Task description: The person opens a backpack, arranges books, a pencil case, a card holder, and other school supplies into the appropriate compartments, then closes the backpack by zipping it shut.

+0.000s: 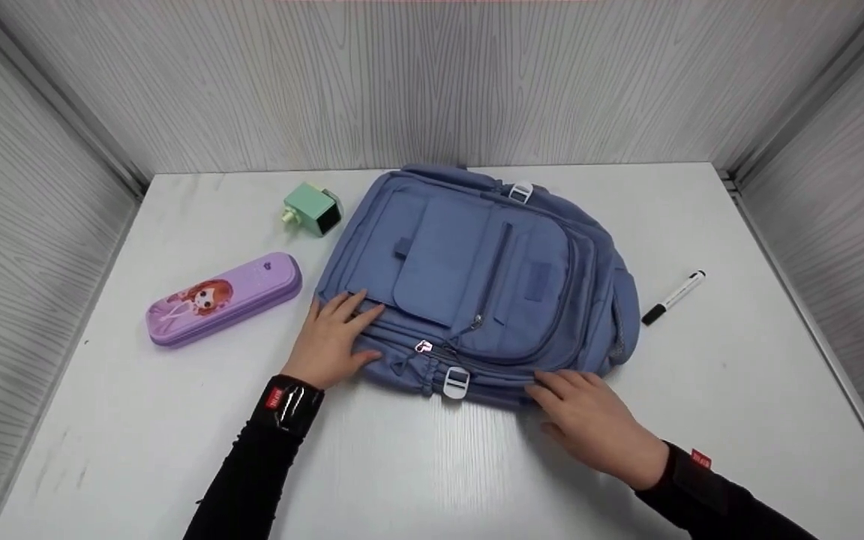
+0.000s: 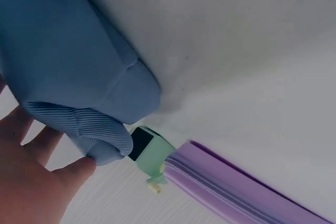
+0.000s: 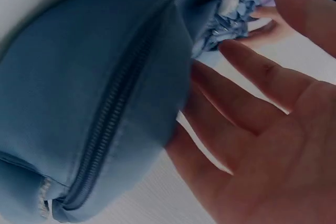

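Blue backpack [image 1: 443, 255] being steadied, apparently
Left hand [image 1: 331, 341], right hand [image 1: 597, 424] laid along near edge, fingers apart; firmer grip probably needed next

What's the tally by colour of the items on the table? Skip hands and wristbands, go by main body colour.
Blue: 1 (backpack)
Purple: 1 (pencil case)
Green: 1 (small boxy gadget)
White: 1 (marker with a black cap)
Total: 4
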Demonstrator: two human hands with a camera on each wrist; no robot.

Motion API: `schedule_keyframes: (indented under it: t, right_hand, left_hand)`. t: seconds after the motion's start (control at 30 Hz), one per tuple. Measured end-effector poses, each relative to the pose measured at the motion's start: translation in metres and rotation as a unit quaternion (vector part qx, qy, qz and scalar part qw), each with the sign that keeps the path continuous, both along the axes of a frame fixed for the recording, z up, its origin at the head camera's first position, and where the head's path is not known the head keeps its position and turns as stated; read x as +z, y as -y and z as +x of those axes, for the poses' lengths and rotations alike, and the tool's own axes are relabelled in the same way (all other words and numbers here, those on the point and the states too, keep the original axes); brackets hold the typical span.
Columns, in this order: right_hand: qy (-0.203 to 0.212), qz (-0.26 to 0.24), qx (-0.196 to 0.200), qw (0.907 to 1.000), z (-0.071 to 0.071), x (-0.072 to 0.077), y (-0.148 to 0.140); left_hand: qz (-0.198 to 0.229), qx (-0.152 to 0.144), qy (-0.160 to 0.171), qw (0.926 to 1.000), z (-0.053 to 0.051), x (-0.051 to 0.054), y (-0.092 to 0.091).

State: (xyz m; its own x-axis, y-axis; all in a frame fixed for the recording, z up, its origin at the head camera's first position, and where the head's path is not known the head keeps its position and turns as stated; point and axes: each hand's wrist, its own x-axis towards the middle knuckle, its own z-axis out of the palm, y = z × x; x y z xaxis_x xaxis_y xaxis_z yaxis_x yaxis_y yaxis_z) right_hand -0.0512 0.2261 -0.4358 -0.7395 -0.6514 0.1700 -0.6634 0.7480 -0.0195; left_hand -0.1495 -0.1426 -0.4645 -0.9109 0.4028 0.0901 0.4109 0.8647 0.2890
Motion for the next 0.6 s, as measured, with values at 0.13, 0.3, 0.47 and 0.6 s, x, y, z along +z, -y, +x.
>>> schedule_keyframes:
  t: [0.13, 0.3, 0.47, 0.6]
  right_hand:
    - [-0.09, -0.041, -0.006, 0.9951, -0.008, -0.017, -0.001]
    - [-0.112, -0.103, -0.017, 0.9882, -0.021, -0.027, -0.006]
    - [-0.093, -0.125, -0.042, 0.9869, -0.037, -0.03, -0.016]
    - [-0.082, -0.125, -0.061, 0.9869, -0.05, -0.032, -0.026]
  left_hand:
    - [-0.01, 0.009, -0.008, 0.9999, 0.002, -0.003, -0.002]
    - [-0.018, 0.021, -0.027, 0.9993, 0.011, -0.005, -0.007]
    - [-0.041, 0.032, -0.042, 0.9978, 0.023, -0.007, -0.017]
    - [-0.069, 0.038, -0.065, 0.9948, 0.034, -0.006, -0.029]
